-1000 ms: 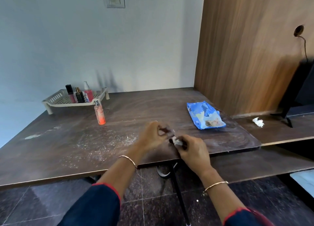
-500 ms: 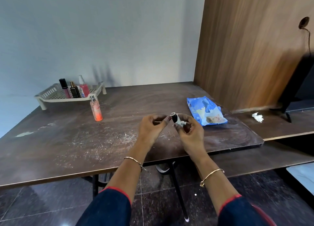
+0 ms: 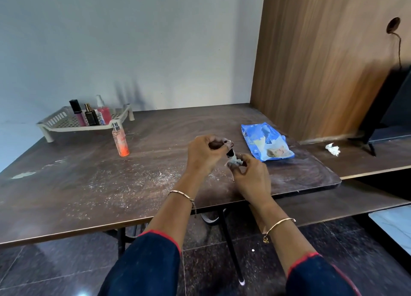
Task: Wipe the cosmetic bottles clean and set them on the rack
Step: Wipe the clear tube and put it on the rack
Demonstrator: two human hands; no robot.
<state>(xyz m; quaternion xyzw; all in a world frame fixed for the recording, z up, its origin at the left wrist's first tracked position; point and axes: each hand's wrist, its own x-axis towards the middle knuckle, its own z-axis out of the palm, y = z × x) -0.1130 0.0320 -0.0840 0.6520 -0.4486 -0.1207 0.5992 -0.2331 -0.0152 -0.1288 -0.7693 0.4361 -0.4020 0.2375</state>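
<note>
My left hand (image 3: 205,154) grips a small dark cosmetic bottle (image 3: 230,152) above the middle of the table. My right hand (image 3: 250,175) pinches a crumpled white wipe (image 3: 235,161) against the bottle's lower end. Most of the bottle is hidden by my fingers. A beige slotted rack (image 3: 57,122) stands at the far left with several bottles upright on it. An orange spray bottle (image 3: 120,140) stands on the table just in front of the rack.
A blue pack of wipes (image 3: 264,141) lies right of my hands. The dark table (image 3: 77,184) is dusted with white powder. A used white tissue (image 3: 333,149) lies on a lower shelf by the wooden panel (image 3: 322,62).
Both hands have lifted from the table's near edge and moved farther over the table. The bottle has turned between my fingers as the wipe rubs it.
</note>
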